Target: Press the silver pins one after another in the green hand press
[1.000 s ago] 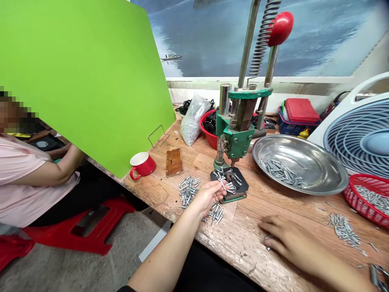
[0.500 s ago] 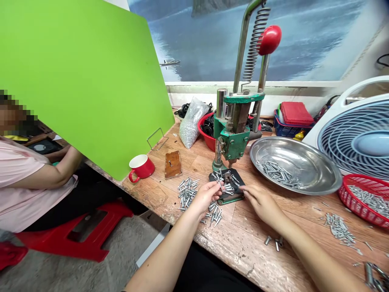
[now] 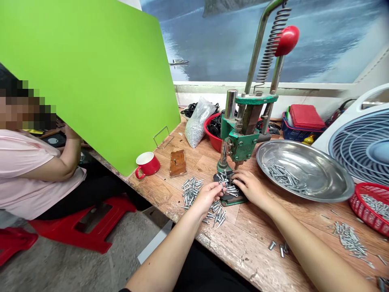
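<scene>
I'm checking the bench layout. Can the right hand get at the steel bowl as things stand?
Probably yes: the right hand is busy at the press, but the bowl lies close by on that side, and nothing visible blocks its near rim.

left hand (image 3: 209, 195) pinches metal part (image 3: 223, 188) | right hand (image 3: 251, 187) at green press (image 3: 244, 147)

Both arms are bare and reach forward, converging. The left forearm (image 3: 172, 247) slants up to the left hand (image 3: 209, 196), thumb and fingertips pinched together. The right hand (image 3: 249, 187) lies just beside it, palm down, its 4 fingers slightly bent.
</scene>
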Available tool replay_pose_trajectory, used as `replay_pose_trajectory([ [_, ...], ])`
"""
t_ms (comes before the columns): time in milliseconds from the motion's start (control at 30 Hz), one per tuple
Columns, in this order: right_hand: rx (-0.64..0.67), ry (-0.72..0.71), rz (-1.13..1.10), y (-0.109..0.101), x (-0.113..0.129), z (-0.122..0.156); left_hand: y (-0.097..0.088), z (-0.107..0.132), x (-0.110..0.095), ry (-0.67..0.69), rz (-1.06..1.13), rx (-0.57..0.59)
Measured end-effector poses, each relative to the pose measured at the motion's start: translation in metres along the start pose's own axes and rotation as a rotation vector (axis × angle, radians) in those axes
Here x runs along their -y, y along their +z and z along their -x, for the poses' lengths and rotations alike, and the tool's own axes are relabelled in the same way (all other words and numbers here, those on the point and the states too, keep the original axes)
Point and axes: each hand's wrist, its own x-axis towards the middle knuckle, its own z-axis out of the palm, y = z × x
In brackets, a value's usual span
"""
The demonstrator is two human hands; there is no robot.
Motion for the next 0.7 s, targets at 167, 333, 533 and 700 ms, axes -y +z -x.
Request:
replay_pose_trajectory([
  [167,0.071,-0.033,0.083,-0.005,0.005,-0.005,0.005,-0.009,-0.007,0.067,-0.092,0.006],
  [333,0.101,-0.006,0.098,-0.006,0.005,-0.008,0.007,-0.024,-0.014,0.128,-0.129,0.017],
  [533,0.054,0.100,0.079,0.005,0.005,-0.010,0.015,-0.049,-0.015,0.219,-0.137,0.057],
  [700,0.010,0.167,0.057,0.011,0.005,-0.012,0.026,-0.063,-0.013,0.334,-0.166,0.099],
])
